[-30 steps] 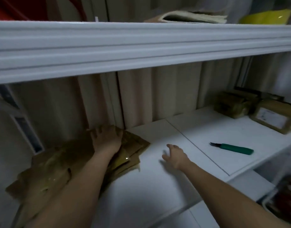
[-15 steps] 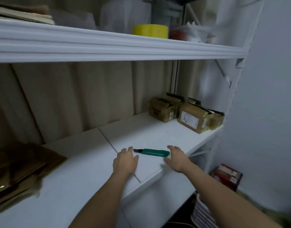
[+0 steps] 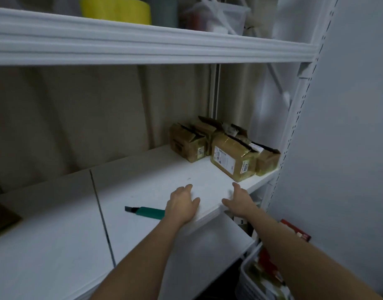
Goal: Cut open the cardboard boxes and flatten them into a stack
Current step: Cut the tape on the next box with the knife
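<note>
- At the bottom right, below the shelf level, a white basket (image 3: 249, 276) stands with mixed red and yellow packages inside; what they are I cannot tell.
- Two bare forearms reach forward from the bottom edge over the white shelf (image 3: 56, 245).
- The left hand (image 3: 182, 204) lies over the shelf with the palm down, the fingers straight and a little spread, and it holds nothing.
- The right hand (image 3: 238, 202) is at the front edge of the shelf, also with relaxed, spread fingers and nothing in it. The two hands are near each other but do not touch.
- Just left of the left hand a green knife (image 3: 147, 212) lies flat on the shelf, its dark blade end pointing to the left. The wrist covers the other end, so I cannot tell if they touch.
- At the far left edge a brown corner of flattened cardboard (image 3: 2, 217) lies on the shelf, well apart from the hands.
- A thin dark seam (image 3: 99, 213) runs across the shelf between the cardboard and the knife.
- Further back, at the right end of the shelf, the cardboard boxes (image 3: 225, 152) stand close together in a group, beyond both hands. They have tape and white labels, and some top flaps stand open.
- Behind the shelf hangs a beige curtain (image 3: 89, 118).
- On the upper shelf (image 3: 143, 46) stands a yellow roll (image 3: 115, 9), with blurred white things to the right of it.
</note>
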